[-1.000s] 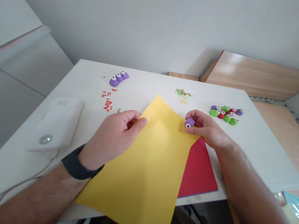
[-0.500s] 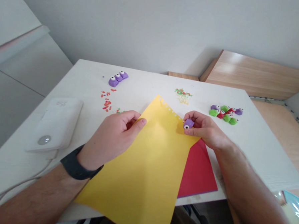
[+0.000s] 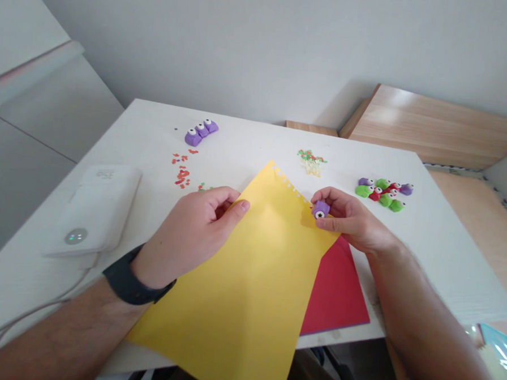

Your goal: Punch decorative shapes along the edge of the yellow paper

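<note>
A yellow sheet of paper (image 3: 249, 269) is held up in front of me, with a row of small punched holes along its upper right edge. My left hand (image 3: 201, 221) pinches its left edge between thumb and fingers. My right hand (image 3: 345, 217) is closed around a small purple craft punch (image 3: 321, 210) with a star on its white button. The punch sits at the sheet's right edge, at the end of the row of holes. Under the yellow sheet lies red paper (image 3: 337, 291), partly covered.
Three purple punches (image 3: 201, 133) stand at the back left. Green, red and purple punches (image 3: 385, 194) cluster at right. Red paper cutouts (image 3: 182, 176) and green, red and yellow ones (image 3: 311, 162) lie scattered. A white device (image 3: 95, 207) with a cable is at left.
Both hands, the sheet and the punch stay nearly in place. The punch has turned very slightly, and the whole view has shifted a little.
</note>
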A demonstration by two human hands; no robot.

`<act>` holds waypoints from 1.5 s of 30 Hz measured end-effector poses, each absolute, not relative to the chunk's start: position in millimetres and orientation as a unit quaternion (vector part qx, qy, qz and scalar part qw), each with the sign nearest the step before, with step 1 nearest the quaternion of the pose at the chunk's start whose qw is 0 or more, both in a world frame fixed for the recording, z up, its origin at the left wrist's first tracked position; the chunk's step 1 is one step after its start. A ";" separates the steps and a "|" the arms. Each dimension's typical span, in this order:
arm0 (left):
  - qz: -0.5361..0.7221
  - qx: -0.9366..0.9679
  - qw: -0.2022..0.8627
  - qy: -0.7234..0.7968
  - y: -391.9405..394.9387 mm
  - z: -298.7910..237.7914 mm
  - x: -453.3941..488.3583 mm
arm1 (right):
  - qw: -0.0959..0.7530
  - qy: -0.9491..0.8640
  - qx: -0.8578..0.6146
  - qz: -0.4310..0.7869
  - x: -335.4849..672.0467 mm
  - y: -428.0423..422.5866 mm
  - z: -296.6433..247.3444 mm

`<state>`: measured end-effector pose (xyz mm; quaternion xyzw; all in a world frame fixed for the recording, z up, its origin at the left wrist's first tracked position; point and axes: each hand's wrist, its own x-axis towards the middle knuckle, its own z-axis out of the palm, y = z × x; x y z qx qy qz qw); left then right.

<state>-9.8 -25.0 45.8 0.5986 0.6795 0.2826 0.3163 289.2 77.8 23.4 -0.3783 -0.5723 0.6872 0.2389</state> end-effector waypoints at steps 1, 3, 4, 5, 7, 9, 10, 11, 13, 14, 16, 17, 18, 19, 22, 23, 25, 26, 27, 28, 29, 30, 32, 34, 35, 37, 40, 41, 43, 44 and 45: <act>0.284 0.599 0.315 0.679 -25.1 45.8 -9.8 | 0.237 -0.572 -0.373 0.691 289.2 77.7 23.8; 0.287 0.600 0.317 0.676 -25.1 45.8 -9.8 | 0.233 -0.576 -0.360 0.696 288.0 77.2 24.9; 0.288 0.600 0.320 0.674 -25.0 45.7 -9.8 | 0.231 -0.580 -0.355 0.696 287.1 76.9 25.5; 0.289 0.599 0.323 0.673 -24.9 45.6 -9.8 | 0.228 -0.589 -0.352 0.691 286.0 76.6 26.1; 0.287 0.600 0.325 0.672 -24.5 45.2 -10.0 | 0.222 -0.608 -0.357 0.673 283.9 75.8 27.2; 0.285 0.602 0.322 0.672 -24.2 44.6 -10.0 | 0.213 -0.626 -0.369 0.653 282.3 75.0 28.1; 0.283 0.604 0.321 0.673 -24.0 44.2 -10.0 | 0.210 -0.632 -0.375 0.645 281.6 74.6 28.6; 0.282 0.604 0.320 0.673 -23.8 43.9 -9.9 | 0.209 -0.637 -0.379 0.638 281.1 74.1 29.1; 0.281 0.604 0.320 0.674 -23.5 43.4 -9.7 | 0.211 -0.647 -0.381 0.625 280.1 73.3 30.2; 0.280 0.604 0.320 0.674 -23.5 43.3 -9.7 | 0.216 -0.652 -0.383 0.619 279.5 73.0 30.6; 0.279 0.604 0.319 0.674 -23.7 43.1 -9.7 | 0.225 -0.658 -0.387 0.605 278.3 72.5 30.8; 0.279 0.605 0.318 0.675 -23.9 43.0 -9.7 | 0.229 -0.661 -0.391 0.597 277.8 72.5 30.4; 0.278 0.606 0.317 0.675 -24.3 43.0 -9.9 | 0.233 -0.666 -0.397 0.587 277.3 72.7 29.6; 0.277 0.605 0.317 0.675 -24.7 42.9 -10.0 | 0.235 -0.673 -0.404 0.574 276.8 73.0 28.2; 0.277 0.602 0.322 0.676 -25.4 42.1 -9.8 | 0.234 -0.685 -0.438 0.532 275.9 75.1 20.9; 0.277 0.602 0.324 0.675 -25.4 41.7 -9.5 | 0.233 -0.685 -0.453 0.520 275.6 76.0 18.1; 0.275 0.606 0.322 0.674 -25.0 40.8 -8.9 | 0.233 -0.684 -0.478 0.499 274.6 77.6 13.3; 0.274 0.608 0.319 0.674 -24.7 40.5 -8.7 | 0.234 -0.684 -0.484 0.493 274.0 78.2 11.8; 0.273 0.609 0.316 0.675 -24.6 40.2 -8.6 | 0.234 -0.684 -0.485 0.492 273.4 78.7 11.1; 0.273 0.609 0.314 0.676 -24.5 40.0 -8.7 | 0.234 -0.682 -0.480 0.499 272.9 78.9 11.0; 0.273 0.609 0.313 0.676 -24.6 40.0 -8.8 | 0.232 -0.678 -0.474 0.511 272.3 79.1 11.4; 0.274 0.608 0.312 0.676 -24.7 40.0 -9.0 | 0.230 -0.675 -0.469 0.522 271.8 79.3 11.8; 0.274 0.609 0.313 0.675 -25.1 40.2 -9.4 | 0.228 -0.676 -0.466 0.523 270.9 79.7 11.9; 0.273 0.611 0.314 0.673 -25.3 40.5 -9.5 | 0.230 -0.682 -0.477 0.505 270.2 80.2 10.5; 0.273 0.611 0.315 0.673 -25.3 40.8 -9.4 | 0.231 -0.682 -0.484 0.498 270.1 80.5 9.5; 0.273 0.611 0.316 0.672 -25.0 41.4 -9.0 | 0.237 -0.671 -0.487 0.506 270.5 80.9 7.9; 0.277 0.608 0.317 0.673 -24.7 42.8 -8.3 | 0.253 -0.652 -0.471 0.538 272.4 81.0 8.2; 0.278 0.608 0.317 0.672 -24.8 43.2 -8.2 | 0.257 -0.649 -0.465 0.544 273.0 81.1 8.6; 0.280 0.611 0.319 0.668 -25.2 43.8 -8.1 | 0.256 -0.652 -0.462 0.543 273.2 81.3 8.9; 0.279 0.612 0.321 0.667 -25.5 43.9 -8.2 | 0.252 -0.656 -0.464 0.540 272.8 81.4 8.6; 0.277 0.612 0.322 0.667 -25.7 44.0 -8.2 | 0.247 -0.659 -0.468 0.534 272.3 81.5 8.1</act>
